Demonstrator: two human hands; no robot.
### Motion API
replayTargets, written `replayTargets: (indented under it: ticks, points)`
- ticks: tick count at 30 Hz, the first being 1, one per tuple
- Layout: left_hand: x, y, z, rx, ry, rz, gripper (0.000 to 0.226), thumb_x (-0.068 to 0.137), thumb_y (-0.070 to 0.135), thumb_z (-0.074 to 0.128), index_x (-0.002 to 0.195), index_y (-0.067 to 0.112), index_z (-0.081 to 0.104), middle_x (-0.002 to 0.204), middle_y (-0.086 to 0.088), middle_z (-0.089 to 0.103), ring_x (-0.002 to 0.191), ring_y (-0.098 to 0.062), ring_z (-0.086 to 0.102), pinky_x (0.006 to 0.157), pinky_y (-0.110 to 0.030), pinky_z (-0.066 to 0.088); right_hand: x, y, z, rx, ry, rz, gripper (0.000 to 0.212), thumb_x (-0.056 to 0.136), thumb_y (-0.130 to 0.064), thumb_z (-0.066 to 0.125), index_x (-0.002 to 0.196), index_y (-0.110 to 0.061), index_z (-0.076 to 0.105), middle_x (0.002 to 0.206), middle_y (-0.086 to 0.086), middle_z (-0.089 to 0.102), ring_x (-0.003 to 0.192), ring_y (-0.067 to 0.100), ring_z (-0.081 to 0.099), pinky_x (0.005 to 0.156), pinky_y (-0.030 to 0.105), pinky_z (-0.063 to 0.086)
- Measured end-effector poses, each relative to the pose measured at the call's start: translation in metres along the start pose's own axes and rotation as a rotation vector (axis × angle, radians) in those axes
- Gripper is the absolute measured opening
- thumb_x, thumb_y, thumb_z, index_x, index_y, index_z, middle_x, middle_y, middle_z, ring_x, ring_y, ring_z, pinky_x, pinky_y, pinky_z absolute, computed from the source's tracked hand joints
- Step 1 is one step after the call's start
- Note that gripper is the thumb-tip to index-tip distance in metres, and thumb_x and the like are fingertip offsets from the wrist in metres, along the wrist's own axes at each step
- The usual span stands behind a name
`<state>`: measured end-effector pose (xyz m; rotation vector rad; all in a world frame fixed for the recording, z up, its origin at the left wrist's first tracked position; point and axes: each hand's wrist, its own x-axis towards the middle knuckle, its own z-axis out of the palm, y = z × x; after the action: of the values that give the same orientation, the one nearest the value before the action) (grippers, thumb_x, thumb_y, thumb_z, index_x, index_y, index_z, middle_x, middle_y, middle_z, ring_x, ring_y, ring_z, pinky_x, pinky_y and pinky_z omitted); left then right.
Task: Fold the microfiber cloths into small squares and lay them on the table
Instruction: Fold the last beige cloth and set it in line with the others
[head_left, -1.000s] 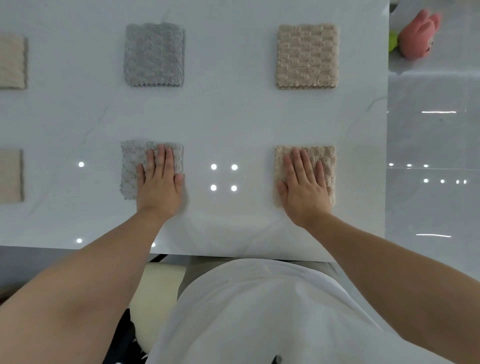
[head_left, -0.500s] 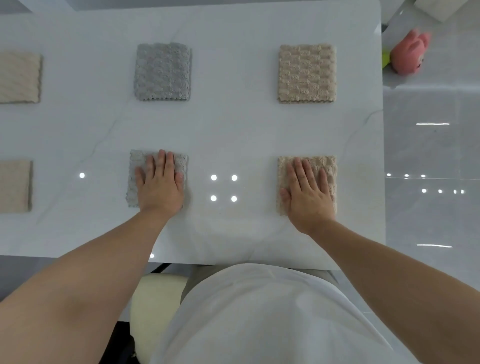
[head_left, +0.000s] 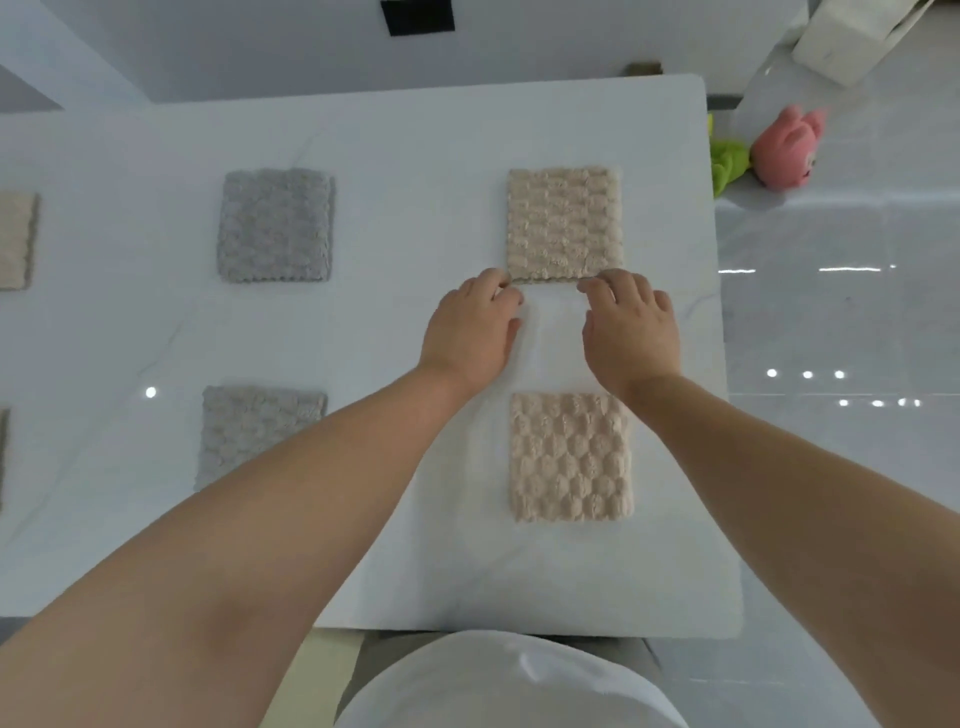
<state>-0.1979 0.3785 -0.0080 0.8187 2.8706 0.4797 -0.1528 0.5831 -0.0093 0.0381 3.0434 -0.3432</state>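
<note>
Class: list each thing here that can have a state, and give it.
Far beige cloth: folded, flat, both hands at its near edge.
Near beige cloth: folded, flat, untouched.
Far grey cloth: folded, flat.
Near grey cloth: folded, flat.
Left hand: fingers bent, grip unclear.
Right hand: fingers bent, grip unclear.

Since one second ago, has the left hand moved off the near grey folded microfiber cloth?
Yes. The left hand went right and farther out, from the near grey cloth to the near edge of the far beige cloth.
</note>
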Motion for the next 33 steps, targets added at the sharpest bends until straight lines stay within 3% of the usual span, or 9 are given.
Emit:
replayTargets:
  ticks: [3,8,14,17,19,22,25,28,33]
  points:
    - [0.049,-0.003,0.007,0.037,0.027,0.13,0.017,0.086,0.007,0.065,0.102,0.004,0.067,0.106,-0.012,0.061,0.088,-0.032,0.058,0.071,-0.045,0.051,0.037,0.015,-0.001,-0.091,0.017,-0.062,0.045,0.077,0.002,0.058,0.121,-0.007,0.062,0.122,0.014,0.06,0.109,0.039,0.056,0.087,0.048,0.044]
    - [0.095,-0.015,0.01,0.196,-0.112,0.255,0.019,0.086,0.011,0.066,0.105,0.009,0.067,0.11,-0.008,0.062,0.099,-0.031,0.057,0.076,-0.04,0.046,0.073,0.026,0.006,-0.177,0.003,-0.235,0.04,0.075,0.003,0.059,0.114,-0.005,0.063,0.108,0.013,0.062,0.097,0.038,0.059,0.079,0.046,0.049]
    - [0.105,-0.034,0.008,0.231,-0.037,0.521,0.018,0.078,-0.006,0.05,0.073,0.003,0.064,0.072,-0.012,0.059,0.067,-0.031,0.059,0.054,-0.033,0.046,0.079,0.039,0.005,-0.164,0.01,-0.337,0.022,0.076,0.001,0.046,0.083,-0.004,0.066,0.085,0.013,0.064,0.074,0.035,0.059,0.061,0.039,0.051]
    - [0.114,-0.02,-0.008,0.12,-0.265,0.288,0.023,0.094,0.017,0.056,0.078,0.007,0.068,0.082,-0.01,0.063,0.08,-0.033,0.061,0.063,-0.039,0.053,0.085,0.038,-0.003,-0.088,-0.05,-0.294,0.017,0.081,-0.016,0.055,0.083,-0.008,0.07,0.086,0.009,0.067,0.08,0.035,0.062,0.065,0.039,0.054]
    - [0.128,-0.016,-0.018,-0.008,-0.264,0.028,0.044,0.1,0.043,0.05,0.069,0.014,0.061,0.073,-0.002,0.058,0.07,-0.026,0.057,0.06,-0.034,0.046,0.097,0.035,-0.014,0.071,0.017,-0.118,0.028,0.088,-0.03,0.049,0.085,-0.013,0.071,0.086,0.007,0.067,0.081,0.034,0.063,0.065,0.036,0.051]
    - [0.159,-0.017,-0.026,-0.151,-0.036,-0.201,0.027,0.105,0.033,0.045,0.098,0.014,0.063,0.096,0.001,0.055,0.077,-0.019,0.051,0.068,-0.031,0.038,0.132,0.037,-0.026,0.266,0.081,0.223,0.031,0.099,-0.028,0.046,0.124,-0.02,0.064,0.117,0.008,0.062,0.098,0.028,0.062,0.077,0.036,0.05]
    - [0.183,-0.025,-0.021,-0.143,-0.073,-0.308,0.027,0.104,0.019,0.042,0.127,0.014,0.053,0.123,-0.006,0.046,0.09,-0.018,0.047,0.072,-0.033,0.038,0.163,0.038,-0.027,0.26,-0.056,0.345,0.04,0.107,-0.032,0.037,0.146,-0.028,0.044,0.137,0.011,0.048,0.104,0.03,0.059,0.082,0.039,0.05]
    - [0.191,-0.031,-0.001,-0.141,-0.15,-0.286,0.017,0.101,0.015,0.042,0.111,0.013,0.055,0.109,0.0,0.047,0.086,-0.019,0.049,0.069,-0.033,0.041,0.173,0.037,-0.016,0.137,-0.142,0.307,0.03,0.108,-0.029,0.036,0.132,-0.02,0.052,0.127,0.012,0.05,0.1,0.036,0.059,0.071,0.038,0.045]
    - [0.189,-0.038,0.019,-0.323,-0.094,-0.523,0.022,0.102,0.022,0.035,0.102,0.017,0.056,0.083,0.013,0.043,0.071,-0.004,0.043,0.057,-0.027,0.028,0.171,0.035,-0.001,-0.025,-0.085,0.278,0.023,0.109,-0.026,0.036,0.118,-0.01,0.05,0.118,0.014,0.055,0.103,0.037,0.055,0.072,0.04,0.034]
